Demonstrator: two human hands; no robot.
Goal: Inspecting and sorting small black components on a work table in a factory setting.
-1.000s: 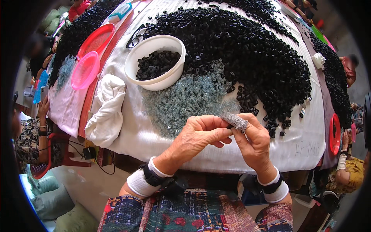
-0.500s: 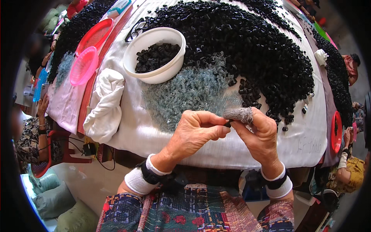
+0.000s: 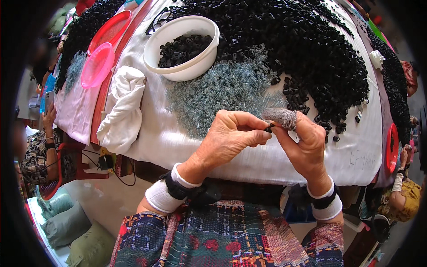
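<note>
Over the near part of the white cloth, my left hand [image 3: 233, 133] and my right hand [image 3: 302, 142] meet fingertip to fingertip. Between them is a small black plastic piece [image 3: 269, 128], pinched by thumb and forefinger on each side and mostly covered. A grey knitted finger cover [image 3: 280, 117] wraps the right forefinger. Just beyond the hands spreads a heap of small clear-blue metal-like coil springs [image 3: 213, 95]. Behind and to the right lies a large pile of small black plastic pieces [image 3: 307, 49]. Whether a spring sits in the held piece cannot be seen.
A white bowl [image 3: 209, 60] with black pieces stands at the far left of the springs, near eyeglasses [image 3: 156, 21]. A rolled white cloth [image 3: 120, 111] lies left. Pink [image 3: 84, 80] and red baskets [image 3: 91, 48] sit beyond it. Other people work at both sides.
The view has tilted, so the table and hands sit higher in the picture. Both hands keep their pinch on the small black piece, with the fingers slightly shifted.
</note>
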